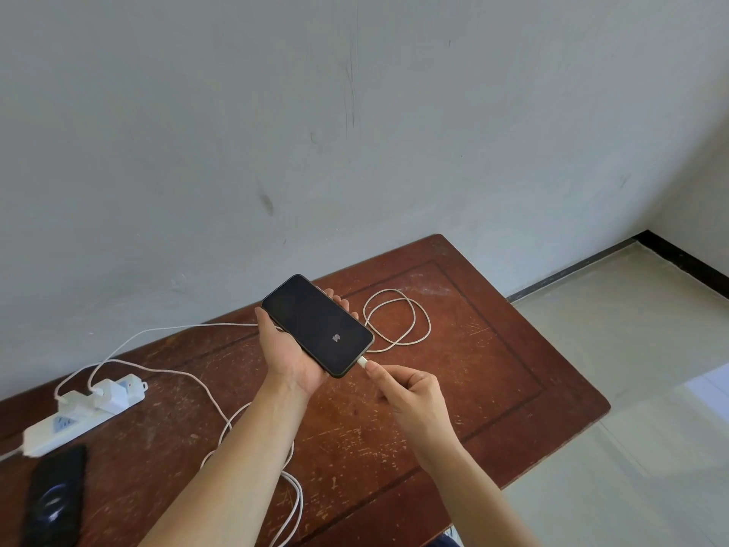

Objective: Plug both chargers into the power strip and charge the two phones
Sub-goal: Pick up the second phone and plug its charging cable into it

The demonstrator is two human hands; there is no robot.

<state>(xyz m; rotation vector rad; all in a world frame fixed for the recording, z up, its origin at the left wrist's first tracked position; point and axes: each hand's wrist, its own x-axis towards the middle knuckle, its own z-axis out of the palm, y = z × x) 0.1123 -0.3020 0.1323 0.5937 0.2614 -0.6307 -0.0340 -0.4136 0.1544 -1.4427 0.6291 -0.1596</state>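
Note:
My left hand [290, 355] holds a black phone [317, 324] screen-up above the table, a small logo lit on its dark screen. My right hand [410, 392] pinches the white cable plug [363, 364], which sits at the phone's bottom port. That cable [398, 321] loops on the table behind the phone. A white power strip [79, 414] lies at the left with two white chargers [108, 394] plugged in. A second black phone [53, 499] lies face-down at the lower left. Another white cable [221, 420] runs from the chargers under my left arm.
The brown wooden table [493, 369] stands against a grey wall. Its right edge drops to a pale tiled floor [631, 349]. Cable loops trail toward the table's front edge [296, 507].

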